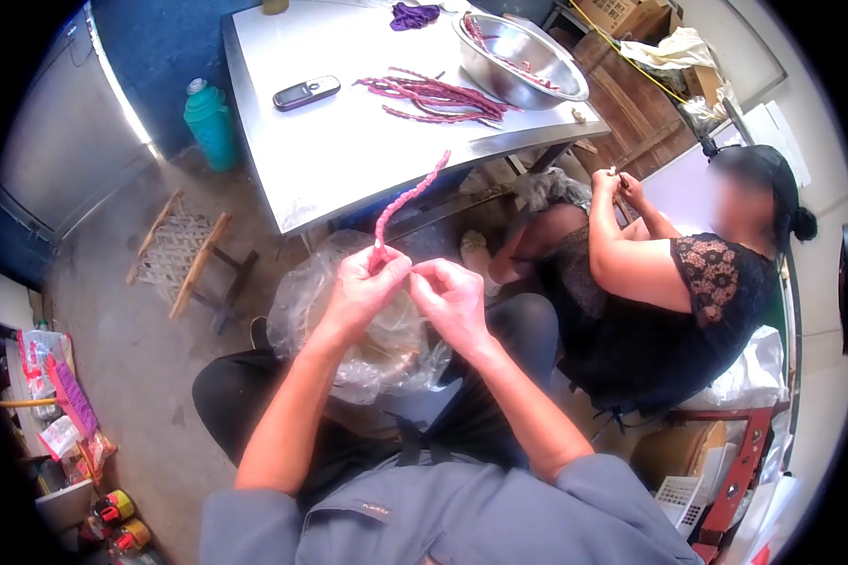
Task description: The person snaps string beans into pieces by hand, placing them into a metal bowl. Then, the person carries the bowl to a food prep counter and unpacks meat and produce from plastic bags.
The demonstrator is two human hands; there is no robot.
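Observation:
A long, bumpy reddish bean pod (407,200) rises from between the thumb and fingers of my left hand (360,290), which is closed on its lower end. Close against it, my right hand (452,299) is pinched shut at the thumb and forefinger; what sits in that pinch is too small to make out. Below both hands, between my knees, a clear plastic bag (297,315) lies open with pale contents. More dark red long bean pods (433,97) are spread on the white table (334,155) in front.
A steel bowl (471,61) with some pods stands on the table, near a mobile phone (306,92) and a purple cloth (413,15). Left are a teal thermos (212,127) and a woven folding stool (181,252). A co-worker (669,282) sits close on the right, hands raised together.

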